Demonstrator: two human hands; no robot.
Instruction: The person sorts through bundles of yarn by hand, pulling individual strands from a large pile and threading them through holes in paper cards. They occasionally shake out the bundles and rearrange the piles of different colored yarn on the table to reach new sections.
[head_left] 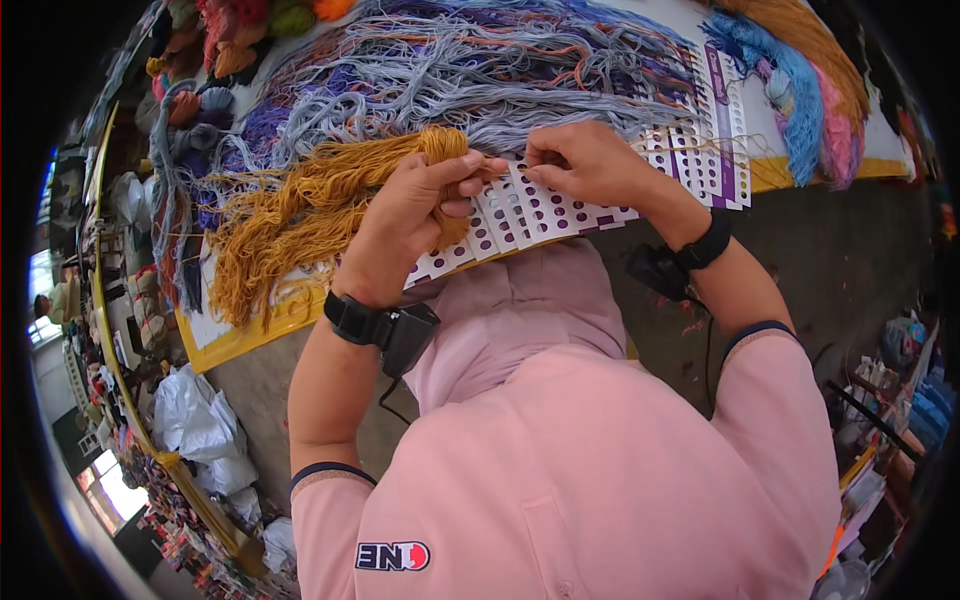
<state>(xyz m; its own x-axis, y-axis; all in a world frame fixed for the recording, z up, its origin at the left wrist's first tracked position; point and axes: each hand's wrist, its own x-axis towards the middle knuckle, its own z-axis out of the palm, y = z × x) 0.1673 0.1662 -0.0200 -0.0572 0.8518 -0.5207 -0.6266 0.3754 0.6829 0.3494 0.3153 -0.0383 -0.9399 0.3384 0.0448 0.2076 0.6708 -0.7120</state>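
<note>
My left hand (415, 195) is closed around a hank of mustard yarn (290, 205), whose loose ends spread left across the table. The hank's looped top stands up behind the fingers. Close to its right, my right hand (585, 165) is pinched, thumb against fingertips, at a thin strand of yarn; the exact grip is too small to see clearly. Pale tan strands (710, 147) stretch over the table on the right. Beneath both hands lie white cards with rows of punched holes (520, 215), edged in purple.
Long grey-blue and violet yarns (450, 75) cover the table behind my hands. Blue yarn (800, 120), pink yarn (840, 130) and brown yarn hang at the far right. The table has a yellow edge (250, 345). White plastic bags (200, 420) stand on the left.
</note>
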